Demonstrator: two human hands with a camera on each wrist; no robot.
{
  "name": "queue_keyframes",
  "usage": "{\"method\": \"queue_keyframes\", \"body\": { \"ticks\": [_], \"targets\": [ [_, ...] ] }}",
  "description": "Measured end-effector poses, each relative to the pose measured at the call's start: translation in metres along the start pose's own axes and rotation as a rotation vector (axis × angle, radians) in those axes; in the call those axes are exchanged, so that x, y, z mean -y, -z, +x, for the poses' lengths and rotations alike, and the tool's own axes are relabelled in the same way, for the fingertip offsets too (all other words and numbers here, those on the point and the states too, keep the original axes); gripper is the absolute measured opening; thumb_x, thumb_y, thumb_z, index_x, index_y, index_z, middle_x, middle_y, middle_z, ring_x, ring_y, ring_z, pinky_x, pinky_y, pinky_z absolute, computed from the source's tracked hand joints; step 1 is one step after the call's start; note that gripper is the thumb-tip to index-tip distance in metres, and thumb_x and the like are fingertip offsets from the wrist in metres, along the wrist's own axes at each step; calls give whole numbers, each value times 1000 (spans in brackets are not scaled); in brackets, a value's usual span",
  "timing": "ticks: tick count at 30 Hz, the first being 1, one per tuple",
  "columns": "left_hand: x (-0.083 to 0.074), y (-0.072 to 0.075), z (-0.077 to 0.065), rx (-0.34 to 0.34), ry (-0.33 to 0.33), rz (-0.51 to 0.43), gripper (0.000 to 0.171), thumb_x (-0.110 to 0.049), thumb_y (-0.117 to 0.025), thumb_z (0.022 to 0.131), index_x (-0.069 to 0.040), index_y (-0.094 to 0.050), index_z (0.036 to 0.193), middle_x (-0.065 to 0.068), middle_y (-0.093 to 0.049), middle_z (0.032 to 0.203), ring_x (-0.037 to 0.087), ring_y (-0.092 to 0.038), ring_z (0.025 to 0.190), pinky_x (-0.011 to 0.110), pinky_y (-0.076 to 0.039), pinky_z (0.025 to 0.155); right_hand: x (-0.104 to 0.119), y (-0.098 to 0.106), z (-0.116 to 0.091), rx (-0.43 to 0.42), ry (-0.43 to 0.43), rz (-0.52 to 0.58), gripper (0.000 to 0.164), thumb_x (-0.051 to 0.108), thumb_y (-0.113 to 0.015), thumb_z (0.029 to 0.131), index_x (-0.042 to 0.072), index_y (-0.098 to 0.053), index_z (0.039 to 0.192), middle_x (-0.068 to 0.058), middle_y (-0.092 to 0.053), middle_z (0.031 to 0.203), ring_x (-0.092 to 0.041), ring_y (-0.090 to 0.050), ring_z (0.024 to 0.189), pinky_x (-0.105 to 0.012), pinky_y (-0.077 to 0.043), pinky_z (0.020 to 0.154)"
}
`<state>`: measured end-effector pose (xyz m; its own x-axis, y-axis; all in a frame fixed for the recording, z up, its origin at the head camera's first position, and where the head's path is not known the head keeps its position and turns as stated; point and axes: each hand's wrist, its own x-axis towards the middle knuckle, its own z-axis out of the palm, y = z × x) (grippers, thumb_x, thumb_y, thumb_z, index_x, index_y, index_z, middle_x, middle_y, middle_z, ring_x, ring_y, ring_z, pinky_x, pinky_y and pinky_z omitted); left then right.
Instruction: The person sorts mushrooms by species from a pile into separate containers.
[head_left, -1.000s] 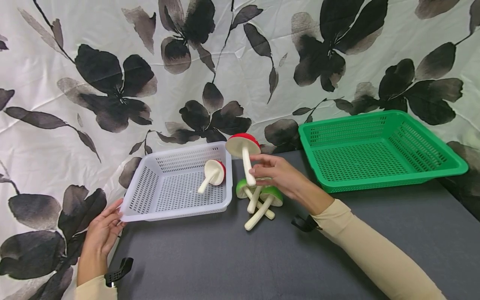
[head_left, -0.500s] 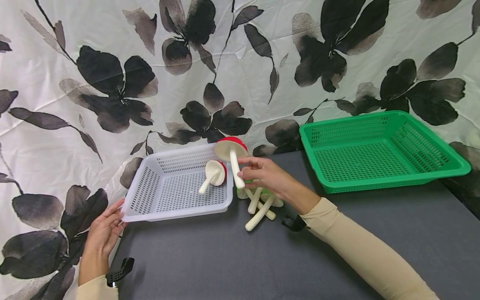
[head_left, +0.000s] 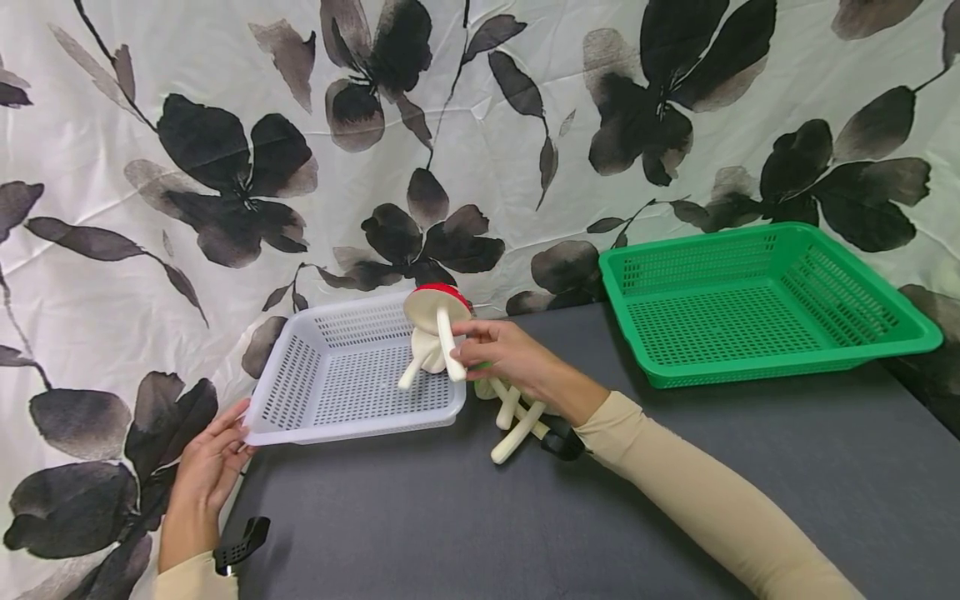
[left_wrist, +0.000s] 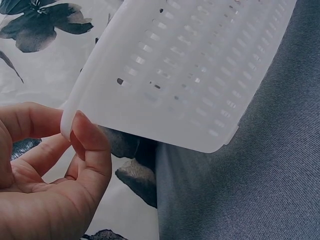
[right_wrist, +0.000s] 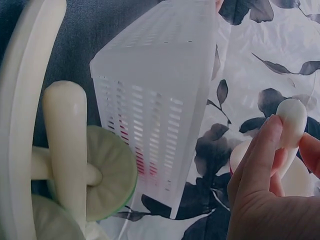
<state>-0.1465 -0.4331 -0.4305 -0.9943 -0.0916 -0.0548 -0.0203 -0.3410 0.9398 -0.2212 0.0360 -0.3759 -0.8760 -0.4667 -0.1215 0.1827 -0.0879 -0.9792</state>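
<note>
My right hand [head_left: 510,354] pinches the pale stem of a red-capped toy mushroom [head_left: 438,310], holding it over the right end of the white basket [head_left: 345,433]. Inside the basket lies another red-capped mushroom [head_left: 414,367], partly covered by the held one. In the right wrist view, the fingers grip the stem [right_wrist: 292,120] close to its end. At the basket's near left corner, my left hand [head_left: 210,467] pinches the rim between thumb and fingers, as the left wrist view shows. Several green-capped mushrooms [head_left: 513,437] lie in a pile below my right hand, their caps mostly hidden by it.
A green basket [head_left: 772,367] stands at the back right of the dark grey table [head_left: 420,517]. Behind everything hangs a white cloth [head_left: 510,158] with dark flowers. Each wrist wears a black strap, the left strap [head_left: 243,546] being in plain sight.
My right hand has carried the red-capped mushroom left and slightly down, from beside the white basket's right end to above it. My left hand has stayed at the rim.
</note>
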Motion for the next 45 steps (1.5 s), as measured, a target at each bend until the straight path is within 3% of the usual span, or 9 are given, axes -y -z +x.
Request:
{"method": "queue_keyframes", "body": {
  "ticks": [19,22,27,34,45],
  "targets": [
    [0,-1,2,4,18,-3,44,10,-47,102,-9,-63,139,0,-72,117,14,-70,100,29,-52,76,-3,-15,12,16,-24,1,49,5,-72,93,9,-59,140,-12,-66,117,-21,-69,101,-41,-57,87],
    [1,-1,2,2,16,-4,44,10,-46,102,-8,-63,138,1,-72,116,14,-70,100,29,-52,76,-3,-16,13,74,-26,-51,58,10,-74,92,10,-54,146,-13,-64,131,-22,-66,113,-41,-55,93],
    [2,-1,2,-5,15,5,44,11,-47,101,-9,-64,137,1,-73,116,14,-70,101,28,-53,77,-2,-16,12,152,-72,-196,73,24,-80,89,13,-46,153,-5,-49,154,-21,-54,132,-38,-49,103],
    [1,-1,1,-1,5,-7,44,10,-46,102,-8,-63,138,1,-72,117,14,-70,100,29,-52,76,-1,-14,8,125,-80,-185,56,19,-78,91,9,-57,142,-12,-60,139,-22,-62,119,-39,-52,98],
    [0,0,-1,2,5,-3,44,10,-47,102,-8,-62,140,1,-72,117,14,-70,102,29,-53,78,-3,-5,4,166,-59,-163,55,14,-72,94,6,-53,144,-15,-64,134,-27,-65,121,-39,-53,97]
  ]
}}
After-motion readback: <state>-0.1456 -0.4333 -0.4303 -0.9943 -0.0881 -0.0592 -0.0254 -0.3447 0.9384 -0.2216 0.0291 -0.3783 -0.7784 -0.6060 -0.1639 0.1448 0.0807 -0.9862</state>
